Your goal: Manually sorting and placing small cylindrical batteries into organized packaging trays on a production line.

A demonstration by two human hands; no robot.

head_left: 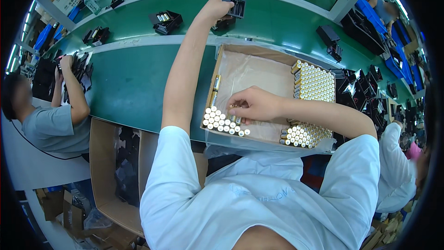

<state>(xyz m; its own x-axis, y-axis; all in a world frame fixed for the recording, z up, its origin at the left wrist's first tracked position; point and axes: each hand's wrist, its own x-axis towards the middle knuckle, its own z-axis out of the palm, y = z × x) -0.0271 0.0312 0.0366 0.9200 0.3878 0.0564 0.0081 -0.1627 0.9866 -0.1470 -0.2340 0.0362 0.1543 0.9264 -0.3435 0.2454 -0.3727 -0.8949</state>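
Picking looks current: I see right hand [252, 104] pinching cylindrical batteries [238, 120] inside the cardboard box [259, 51], left hand [216, 8] gripping a black battery case [238, 7]. Next move likely calls for aligning battery ends.

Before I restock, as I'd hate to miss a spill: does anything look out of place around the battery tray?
Slightly: two batteries lie on their sides along the cardboard tray's left wall, while most others stand packed on end. Black cases sit jumbled beyond its right side. No spill shows.
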